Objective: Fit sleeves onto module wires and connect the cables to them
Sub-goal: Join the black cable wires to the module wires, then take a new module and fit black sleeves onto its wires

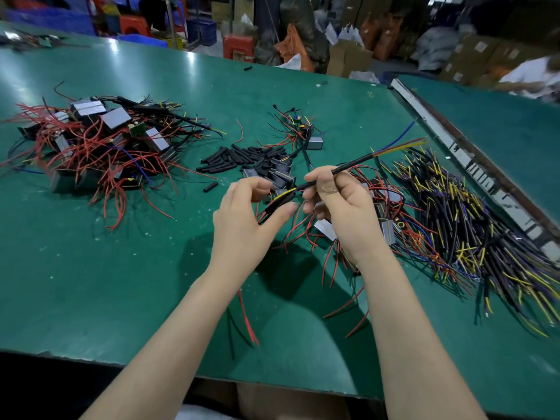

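A black cable (348, 166) was pinched in the right hand (339, 207) above the green table (121, 283). A black sleeve (277, 204) over the module wires (295, 228) was pinched by the left hand (245, 219). No writing could be read.

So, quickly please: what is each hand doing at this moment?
Left hand: pinches the short black sleeve on the thin red module wires.
Right hand: grips the long black cable.
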Demonstrator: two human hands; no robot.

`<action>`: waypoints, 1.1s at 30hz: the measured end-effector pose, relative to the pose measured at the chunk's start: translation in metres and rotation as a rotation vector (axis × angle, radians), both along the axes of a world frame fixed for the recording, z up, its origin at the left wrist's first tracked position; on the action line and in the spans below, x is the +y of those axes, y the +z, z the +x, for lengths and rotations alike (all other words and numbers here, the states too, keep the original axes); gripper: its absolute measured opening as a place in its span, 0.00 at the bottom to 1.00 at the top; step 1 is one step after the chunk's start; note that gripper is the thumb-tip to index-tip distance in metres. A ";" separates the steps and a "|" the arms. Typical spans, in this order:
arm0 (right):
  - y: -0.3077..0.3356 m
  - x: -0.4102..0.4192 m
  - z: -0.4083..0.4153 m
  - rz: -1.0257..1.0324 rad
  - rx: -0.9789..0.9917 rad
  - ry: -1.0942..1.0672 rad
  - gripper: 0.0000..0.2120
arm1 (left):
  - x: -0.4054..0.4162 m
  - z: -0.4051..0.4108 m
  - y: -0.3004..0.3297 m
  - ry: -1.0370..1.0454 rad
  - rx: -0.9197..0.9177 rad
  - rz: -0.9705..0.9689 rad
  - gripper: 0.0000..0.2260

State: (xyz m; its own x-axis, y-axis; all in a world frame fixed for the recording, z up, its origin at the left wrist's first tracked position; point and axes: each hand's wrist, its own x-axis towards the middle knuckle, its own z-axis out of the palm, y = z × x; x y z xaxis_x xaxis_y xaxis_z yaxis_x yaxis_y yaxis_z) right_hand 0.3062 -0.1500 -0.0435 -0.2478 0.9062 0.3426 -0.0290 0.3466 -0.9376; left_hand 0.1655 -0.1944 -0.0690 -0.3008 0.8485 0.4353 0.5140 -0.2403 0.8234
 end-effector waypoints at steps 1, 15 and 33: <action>-0.001 0.001 0.000 -0.027 0.004 0.001 0.11 | 0.000 -0.005 0.000 -0.062 -0.005 -0.070 0.15; -0.007 0.006 0.000 -0.050 -0.013 0.008 0.11 | 0.006 -0.030 -0.013 -0.181 0.019 -0.185 0.06; -0.026 -0.002 -0.040 -0.084 -0.175 0.128 0.20 | 0.012 -0.066 0.025 -0.070 -0.530 -0.010 0.04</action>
State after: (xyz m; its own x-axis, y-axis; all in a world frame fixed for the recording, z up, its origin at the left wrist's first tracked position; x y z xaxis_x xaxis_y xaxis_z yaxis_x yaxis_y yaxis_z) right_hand 0.2662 -0.1521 -0.0696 -0.4118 0.8870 0.2088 0.0976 0.2707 -0.9577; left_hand 0.0996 -0.1829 -0.0437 -0.4200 0.8777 0.2307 0.0102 -0.2496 0.9683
